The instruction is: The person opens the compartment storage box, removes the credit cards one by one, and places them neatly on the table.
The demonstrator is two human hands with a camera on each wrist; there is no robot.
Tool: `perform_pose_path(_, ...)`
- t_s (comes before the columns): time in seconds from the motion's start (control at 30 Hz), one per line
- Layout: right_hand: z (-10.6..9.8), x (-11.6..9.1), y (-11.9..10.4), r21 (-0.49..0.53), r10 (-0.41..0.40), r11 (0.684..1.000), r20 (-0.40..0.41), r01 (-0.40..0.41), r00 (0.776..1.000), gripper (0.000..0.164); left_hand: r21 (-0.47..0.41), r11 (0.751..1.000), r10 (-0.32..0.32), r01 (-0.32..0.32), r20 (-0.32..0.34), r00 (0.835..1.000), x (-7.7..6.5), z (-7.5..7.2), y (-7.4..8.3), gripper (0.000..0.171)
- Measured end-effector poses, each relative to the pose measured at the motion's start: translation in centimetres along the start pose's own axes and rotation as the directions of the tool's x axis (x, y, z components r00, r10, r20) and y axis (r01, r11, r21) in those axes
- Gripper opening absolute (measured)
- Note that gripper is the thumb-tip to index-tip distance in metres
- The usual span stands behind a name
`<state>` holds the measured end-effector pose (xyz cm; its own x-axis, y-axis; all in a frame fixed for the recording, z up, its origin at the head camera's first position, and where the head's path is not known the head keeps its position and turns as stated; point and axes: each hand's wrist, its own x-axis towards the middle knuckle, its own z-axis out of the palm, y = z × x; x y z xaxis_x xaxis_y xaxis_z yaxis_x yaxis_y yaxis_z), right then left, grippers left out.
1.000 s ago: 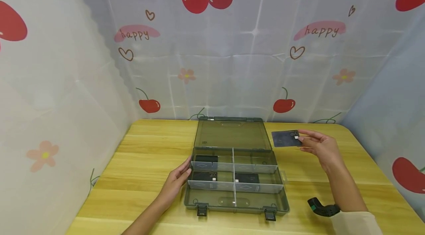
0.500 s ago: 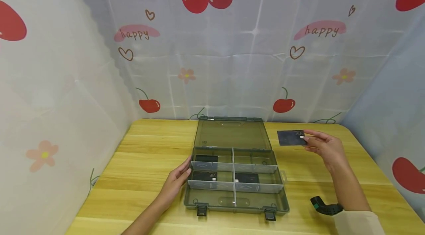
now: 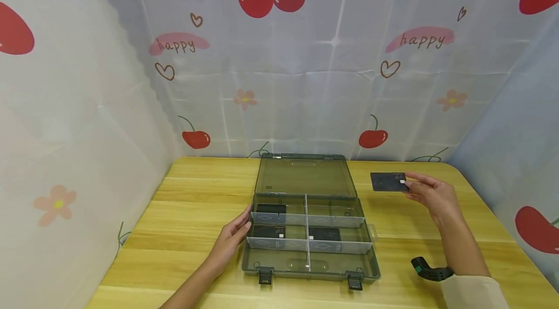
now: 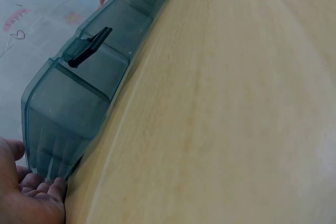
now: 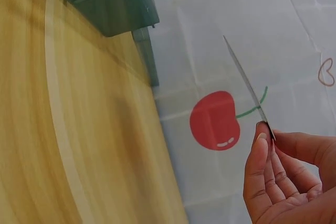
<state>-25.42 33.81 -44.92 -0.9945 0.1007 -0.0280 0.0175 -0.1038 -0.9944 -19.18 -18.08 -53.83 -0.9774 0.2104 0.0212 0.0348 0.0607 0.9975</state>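
Note:
A transparent grey-green compartment box (image 3: 281,275) lies on the table with its lid (image 3: 305,175) tipped back. My left hand (image 3: 231,236) rests against the box's left side; through the clear plastic in the left wrist view, its fingers (image 4: 39,187) lie along the wall. To the right of the lid, my right hand (image 3: 432,197) pinches a dark VIP card (image 3: 386,182) by its right end, above the table. Seen edge-on in the right wrist view, the card (image 5: 247,80) sits between thumb and fingers. Dark cards (image 3: 268,232) lie in both middle compartments and the back left one.
White dividers (image 3: 307,231) split the box into several compartments. Two black latches (image 3: 265,277) hang at its front edge, and a clear tab juts from its right side. Behind the wooden table (image 3: 188,202) hangs a cherry-print curtain (image 3: 297,86).
My right hand has moved a little to the right with the VIP card, away from the box. The left hand and the box have stayed put.

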Motion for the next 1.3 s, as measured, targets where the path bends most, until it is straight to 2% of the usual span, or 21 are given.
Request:
perform_pose_path(0.3,-1.1,0.6,0.9,0.019,0.043,0.999,-0.023,-0.042,0.999,0.023,-0.023,1.000,-0.013,0.013,-0.003,1.000,0.0,0.0,0.0,0.054)
perform_pose_path(0.67,-2.4,0.9,1.7,0.057,0.087,0.995,-0.019,-0.086,0.996,0.023,0.000,1.000,-0.009,0.009,0.009,1.000,-0.1,0.0,0.0,0.055)
perform_pose_path(0.77,-2.7,1.0,2.0,0.050,0.097,0.994,-0.021,-0.096,0.995,0.022,0.011,1.000,0.009,-0.009,0.013,1.000,0.0,0.0,0.0,0.054)
perform_pose_path(1.3,-4.4,1.6,3.8,0.031,0.173,0.985,-0.056,-0.171,0.983,0.025,-0.024,1.000,-0.014,0.014,-0.006,1.000,0.0,0.0,0.1,0.053)
